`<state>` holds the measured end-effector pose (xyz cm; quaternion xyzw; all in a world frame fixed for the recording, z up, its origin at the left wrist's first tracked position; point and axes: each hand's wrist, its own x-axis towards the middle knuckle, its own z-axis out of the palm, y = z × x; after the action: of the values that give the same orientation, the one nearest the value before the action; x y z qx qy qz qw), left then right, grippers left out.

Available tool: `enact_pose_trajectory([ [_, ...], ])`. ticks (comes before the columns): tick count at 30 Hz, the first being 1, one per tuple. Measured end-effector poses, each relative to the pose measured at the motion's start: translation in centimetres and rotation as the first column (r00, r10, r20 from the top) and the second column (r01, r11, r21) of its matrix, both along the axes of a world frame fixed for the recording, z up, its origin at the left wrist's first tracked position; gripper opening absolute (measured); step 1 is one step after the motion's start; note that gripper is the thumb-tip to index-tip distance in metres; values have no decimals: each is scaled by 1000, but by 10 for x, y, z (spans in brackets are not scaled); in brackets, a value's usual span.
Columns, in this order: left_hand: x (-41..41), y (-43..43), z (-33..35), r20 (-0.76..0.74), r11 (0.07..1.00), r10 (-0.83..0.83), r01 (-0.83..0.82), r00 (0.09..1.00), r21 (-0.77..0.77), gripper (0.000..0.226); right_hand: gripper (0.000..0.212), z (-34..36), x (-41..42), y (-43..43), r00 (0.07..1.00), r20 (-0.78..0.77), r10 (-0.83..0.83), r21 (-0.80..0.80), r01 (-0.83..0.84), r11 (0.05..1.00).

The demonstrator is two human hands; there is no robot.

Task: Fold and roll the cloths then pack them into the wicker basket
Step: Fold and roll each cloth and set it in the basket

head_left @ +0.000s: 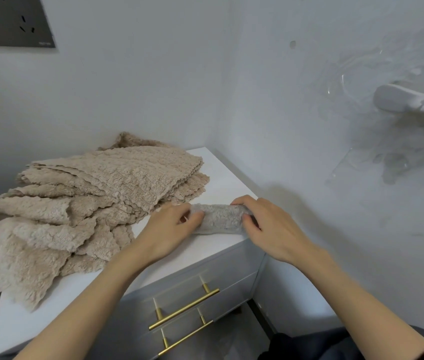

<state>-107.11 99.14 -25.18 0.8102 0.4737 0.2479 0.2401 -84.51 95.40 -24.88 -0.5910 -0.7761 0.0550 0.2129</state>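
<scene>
A rolled beige cloth [220, 219] lies on the white cabinet top [221, 175] near its front right corner. My left hand [169, 228] grips the roll's left end with curled fingers. My right hand [270, 224] grips its right end, fingers curled over the top. A loose pile of several beige fluffy cloths [75, 203] covers the left part of the cabinet top, touching the area just left of my left hand. No wicker basket is in view.
The cabinet stands in a corner between two white walls. Below the top are drawers with two brass handles [183, 309]. A dark socket panel [11, 20] sits on the wall at upper left. A white fixture [410, 102] sticks out at the right.
</scene>
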Motion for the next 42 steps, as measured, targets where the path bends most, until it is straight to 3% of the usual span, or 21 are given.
enact_pose_trajectory([
  [2, 3, 1, -1, 52, 998, 31, -28, 998, -58, 50, 33, 2, 1, 5, 999, -33, 18, -78, -21, 997],
  [5, 8, 6, -3, -68, 993, 118, -118, 991, 5, 50, 38, 4, 1, 15, 998, -56, 21, -161, -29, 986],
  [8, 12, 11, -1, -87, 986, 164, -164, 983, 5, 50, 40, 3, -1, 25, 999, 42, -1, -229, 11, 973],
  [11, 14, 15, 1, -49, 993, 112, -114, 993, -44, 26, 25, 2, -5, 31, 983, 179, -25, -232, 67, 971],
  [13, 12, 17, 1, -47, 994, 48, -53, 998, -93, 29, 16, 5, -8, 32, 977, 209, -39, -250, 91, 964],
  [17, 3, 21, 5, -49, 983, -62, 52, 997, -178, 41, 24, 16, -12, 32, 984, 168, -51, -339, 107, 935],
  [25, 2, 20, 12, -78, 979, -122, 107, 990, -175, 44, 32, 23, -17, 33, 982, 152, -115, -330, 160, 930],
  [32, 4, 7, 13, -54, 986, -87, 78, 995, -148, 33, 23, 25, -22, 26, 971, 198, -131, -261, 181, 948],
  [35, 3, -3, 14, 21, 988, -68, 70, 997, -140, 27, 20, 29, -23, 22, 976, 174, -134, -280, 180, 943],
  [42, 7, -27, 49, 395, 979, -4, 84, 919, -187, 12, 18, 72, -17, -6, 994, -44, -102, -327, 82, 941],
])
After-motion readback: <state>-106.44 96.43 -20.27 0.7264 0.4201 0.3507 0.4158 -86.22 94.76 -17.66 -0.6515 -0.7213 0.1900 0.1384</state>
